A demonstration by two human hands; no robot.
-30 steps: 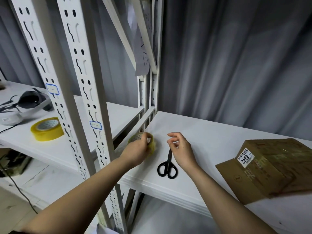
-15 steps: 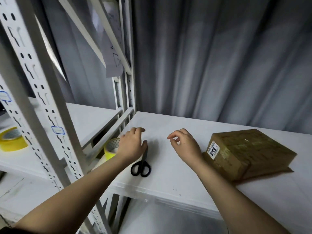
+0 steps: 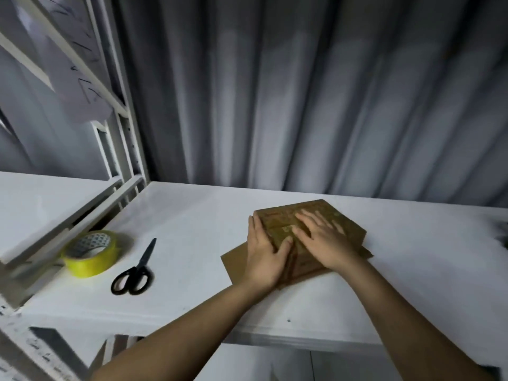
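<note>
A brown cardboard box lies on the white shelf, with a loose flap spread flat at its near left. My left hand holds the box's left end, fingers along the side and thumb on top. My right hand lies flat on the box's top with straight, spread fingers. A roll of yellow tape stands at the shelf's left edge. Black scissors lie shut between the tape and the box.
White slotted shelf posts rise at the left, with a second white shelf beyond them. Grey pleated curtain hangs behind. A paper sheet hangs from a diagonal brace. Something dark shows at the far right edge.
My left hand has let go of the tape roll and both hands have moved right onto the box. The view has swung to the right.
</note>
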